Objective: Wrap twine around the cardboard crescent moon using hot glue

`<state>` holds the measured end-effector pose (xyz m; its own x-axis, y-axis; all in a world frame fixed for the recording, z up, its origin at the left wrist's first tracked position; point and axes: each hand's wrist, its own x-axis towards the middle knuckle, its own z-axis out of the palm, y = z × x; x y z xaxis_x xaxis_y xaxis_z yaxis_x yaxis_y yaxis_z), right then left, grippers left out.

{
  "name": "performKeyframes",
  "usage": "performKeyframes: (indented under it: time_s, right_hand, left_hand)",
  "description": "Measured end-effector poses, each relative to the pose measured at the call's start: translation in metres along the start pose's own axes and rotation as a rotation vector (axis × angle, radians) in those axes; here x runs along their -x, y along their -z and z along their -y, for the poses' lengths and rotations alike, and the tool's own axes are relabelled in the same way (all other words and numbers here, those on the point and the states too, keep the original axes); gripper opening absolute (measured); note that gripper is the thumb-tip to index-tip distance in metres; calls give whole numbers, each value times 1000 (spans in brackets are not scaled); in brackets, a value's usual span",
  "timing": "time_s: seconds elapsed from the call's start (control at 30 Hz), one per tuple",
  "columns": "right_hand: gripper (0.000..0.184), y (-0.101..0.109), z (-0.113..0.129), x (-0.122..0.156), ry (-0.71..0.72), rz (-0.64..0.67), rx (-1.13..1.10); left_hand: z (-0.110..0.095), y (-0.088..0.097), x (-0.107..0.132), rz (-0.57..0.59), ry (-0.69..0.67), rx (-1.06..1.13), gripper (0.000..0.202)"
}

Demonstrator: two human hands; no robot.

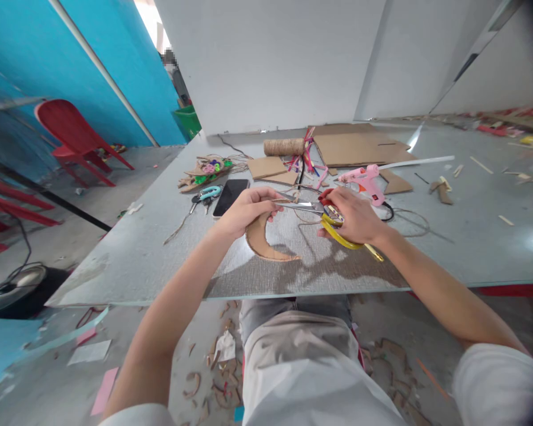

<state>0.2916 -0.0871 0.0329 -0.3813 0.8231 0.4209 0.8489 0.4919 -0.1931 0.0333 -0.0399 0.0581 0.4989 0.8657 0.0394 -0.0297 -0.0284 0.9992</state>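
Observation:
My left hand is closed on the upper end of a crescent-shaped cardboard piece held over the grey table. My right hand grips yellow-handled scissors, whose steel blades point left toward the top of the crescent, close to my left fingers. A thin strand of twine hangs near the blades. My knees in light trousers show below the table edge.
A pink glue gun with a long glue stick lies just behind my right hand. A black phone, keys, a twine spool, cardboard sheets and coloured strips sit farther back. Red chairs stand at left. Cardboard scraps litter the floor.

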Motion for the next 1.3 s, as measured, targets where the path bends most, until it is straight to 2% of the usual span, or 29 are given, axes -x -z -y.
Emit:
performKeyframes:
  time_s: [0.2,0.43,0.6,0.7,0.87,1.07,1.3]
  right_hand:
    - [46,-1,-1,-1,9,-24,-29]
    - [50,-1,-1,-1,20,-2,-66]
    - [57,-4,-5,0,-48,32,-74]
    - [58,-5,-7,-1,-42,15,-43]
    - [55,-6,-6,-2,22,-40,23]
    - [53,-6,-4,-1,33,-66,97]
    - [53,-8,-5,-2,-3,-83,128]
  left_hand:
    - [0,-1,0,6,9,14,19]
    - [-1,-1,1,17,29,50,20]
    - [-2,0,1,-6,-18,107,20]
    - [0,2,1,12,-56,114,24]
    - [4,3,1,-22,-133,81,23]
    - [6,3,0,-52,-196,9,21]
    - [8,11,-3,17,-175,-124,22]
